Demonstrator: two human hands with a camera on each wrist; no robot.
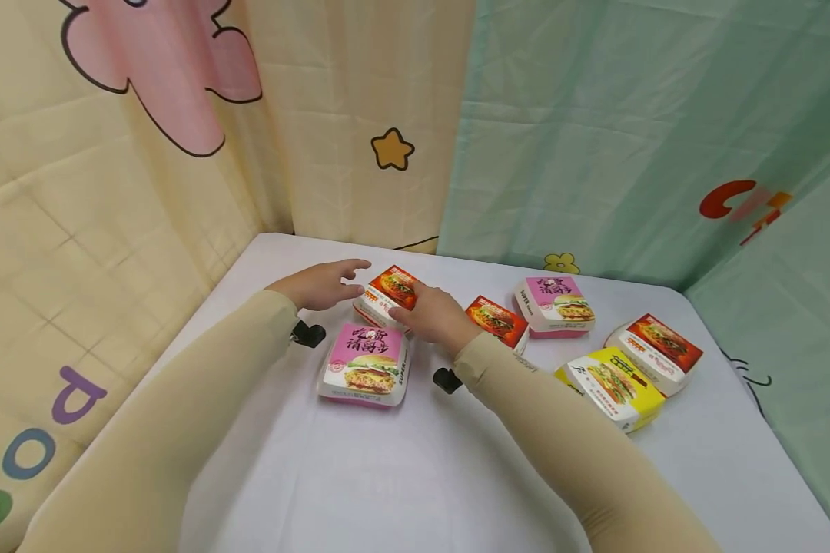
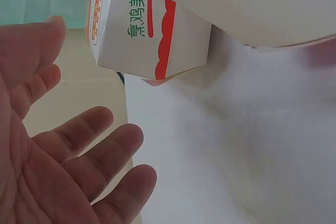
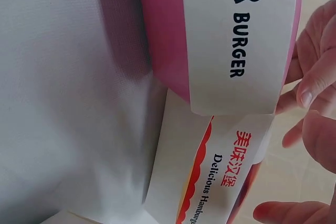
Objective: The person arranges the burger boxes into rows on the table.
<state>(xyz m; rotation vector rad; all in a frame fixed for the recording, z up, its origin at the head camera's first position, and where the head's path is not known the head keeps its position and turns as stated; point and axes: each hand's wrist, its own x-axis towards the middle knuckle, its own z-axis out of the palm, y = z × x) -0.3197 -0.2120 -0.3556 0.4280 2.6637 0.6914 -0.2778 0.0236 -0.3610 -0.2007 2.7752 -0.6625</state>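
My left hand [image 1: 346, 280] hovers open just left of a red-and-white burger box [image 1: 390, 286] at the far middle of the table. In the left wrist view the spread palm [image 2: 68, 156] faces that box [image 2: 152, 35] with a gap between them. My right hand [image 1: 408, 306] lies on the same box's right side, fingers stretched over its lid. A pink burger box [image 1: 365, 365] sits just in front, touching it. The right wrist view shows the pink box [image 3: 231, 35], the red box [image 3: 210, 177] and loosely bent fingers [image 3: 315, 77] at the right edge.
The white-clothed table [image 1: 387, 461] also holds a second red box [image 1: 496, 319], a pink box [image 1: 556, 305], a yellow box [image 1: 612, 386] and a red box [image 1: 660, 349] to the right. Curtains [image 1: 145, 153] close in the back and both sides.
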